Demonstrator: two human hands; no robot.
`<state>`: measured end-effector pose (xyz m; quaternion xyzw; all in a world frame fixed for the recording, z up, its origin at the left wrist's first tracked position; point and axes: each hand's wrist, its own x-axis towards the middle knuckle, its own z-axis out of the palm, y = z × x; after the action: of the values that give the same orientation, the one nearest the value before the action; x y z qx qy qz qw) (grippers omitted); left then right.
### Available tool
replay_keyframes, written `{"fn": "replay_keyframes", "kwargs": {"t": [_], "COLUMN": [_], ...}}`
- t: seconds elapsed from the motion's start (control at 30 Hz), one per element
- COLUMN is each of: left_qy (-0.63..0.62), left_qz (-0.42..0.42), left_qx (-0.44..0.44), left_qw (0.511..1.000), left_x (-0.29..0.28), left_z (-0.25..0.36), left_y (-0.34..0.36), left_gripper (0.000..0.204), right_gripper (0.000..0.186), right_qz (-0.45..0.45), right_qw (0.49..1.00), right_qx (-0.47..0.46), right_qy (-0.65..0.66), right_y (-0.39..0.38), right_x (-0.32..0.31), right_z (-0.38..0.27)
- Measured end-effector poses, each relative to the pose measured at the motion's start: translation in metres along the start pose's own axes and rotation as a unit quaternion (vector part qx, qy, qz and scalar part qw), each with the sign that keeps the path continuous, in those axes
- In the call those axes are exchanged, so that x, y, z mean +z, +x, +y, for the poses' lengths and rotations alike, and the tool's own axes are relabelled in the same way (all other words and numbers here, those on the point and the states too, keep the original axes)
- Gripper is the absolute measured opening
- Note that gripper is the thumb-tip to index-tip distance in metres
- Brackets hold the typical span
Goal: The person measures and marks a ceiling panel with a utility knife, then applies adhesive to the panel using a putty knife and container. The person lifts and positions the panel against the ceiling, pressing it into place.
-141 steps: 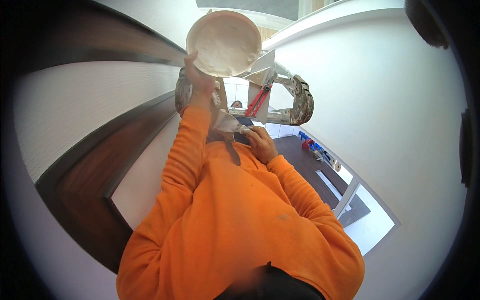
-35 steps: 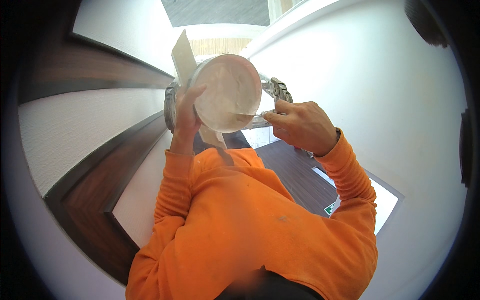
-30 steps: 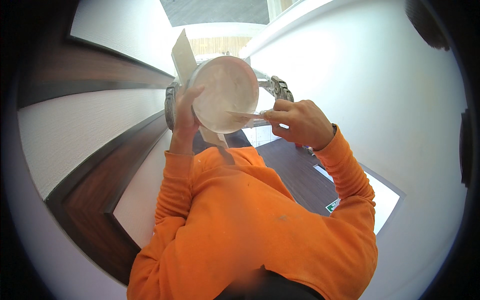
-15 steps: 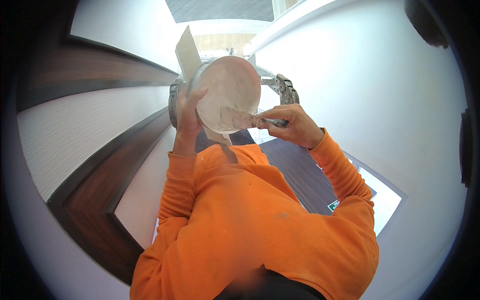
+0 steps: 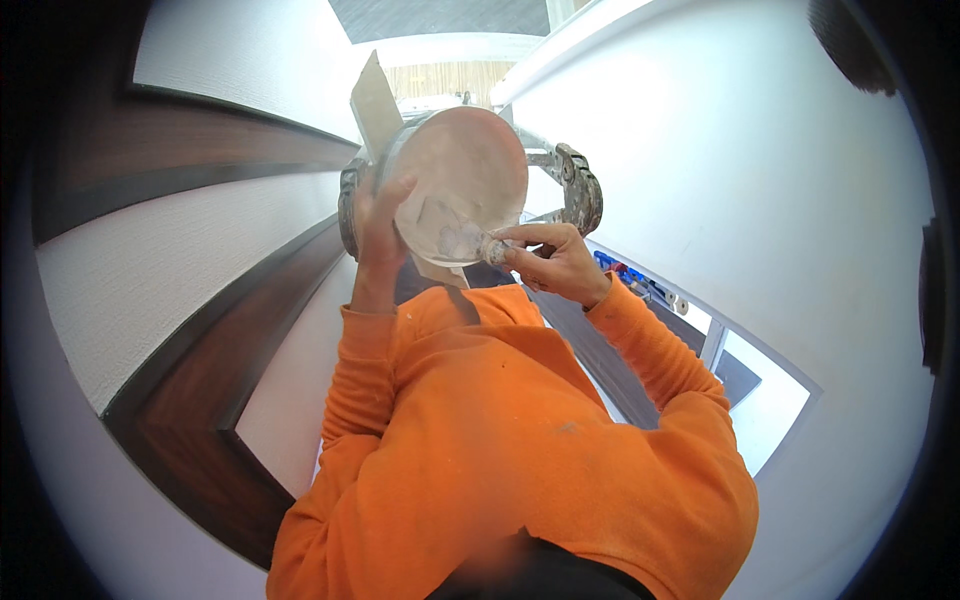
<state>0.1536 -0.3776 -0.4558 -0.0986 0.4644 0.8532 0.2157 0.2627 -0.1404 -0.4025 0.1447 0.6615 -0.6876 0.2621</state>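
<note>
left hand [image 5: 375, 225] raised, gripping bucket [image 5: 462, 180] | right hand [image 5: 550, 262] pinching scraper [image 5: 455, 240]

A smooth white plastered wall [image 5: 760, 170] is filling the right side, brightly and evenly lit. On the left, a white textured wall panel [image 5: 160, 270] is running between dark brown wooden trim bands [image 5: 200, 160], with another wide dark wooden band [image 5: 190, 430] sweeping below it. Beyond, a dark brown floor [image 5: 610, 360] is showing, with small blue and red objects [image 5: 625, 272] lying along the wall's base. A dark grey ceiling patch [image 5: 440, 15] is sitting at the top, and a pale wood-toned strip [image 5: 450, 80] is glowing beneath it.
</note>
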Motion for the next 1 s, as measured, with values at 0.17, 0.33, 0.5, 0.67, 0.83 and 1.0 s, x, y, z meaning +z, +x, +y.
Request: {"fn": "replay_keyframes", "kwargs": {"t": [0.17,0.33,0.5,0.67,0.83,1.0], "left_qy": [-0.009,-0.051,-0.032,-0.091,-0.065,-0.022], "left_qz": [-0.027,-0.015,-0.022,-0.011,0.035,0.076], "left_qx": [-0.003,-0.009,0.0,0.005,0.008,0.074], "left_qw": [1.0,0.999,0.999,0.996,0.997,0.994], "left_x": [-0.002,-0.003,0.002,-0.001,-0.023,0.007], "left_z": [-0.006,-0.006,0.008,0.006,-0.001,0.038], "left_y": [-0.001,-0.001,-0.007,-0.008,-0.001,0.013], "left_gripper": [0.065,0.063,0.063,0.065,0.068,0.069], "right_gripper": [0.033,0.034,0.036,0.037,0.038,0.036], "right_qz": [0.005,-0.003,0.013,0.034,0.024,0.04], "right_qw": [0.997,0.993,0.991,0.99,0.985,0.981], "right_qx": [0.006,0.003,-0.007,-0.022,-0.022,-0.032], "right_qy": [0.077,0.116,0.131,0.134,0.167,0.186], "right_y": [0.001,0.0,-0.003,-0.008,-0.014,-0.027], "right_x": [0.009,0.009,0.01,0.006,0.003,-0.008], "right_z": [0.006,0.005,0.006,0.0,-0.009,-0.013]}}
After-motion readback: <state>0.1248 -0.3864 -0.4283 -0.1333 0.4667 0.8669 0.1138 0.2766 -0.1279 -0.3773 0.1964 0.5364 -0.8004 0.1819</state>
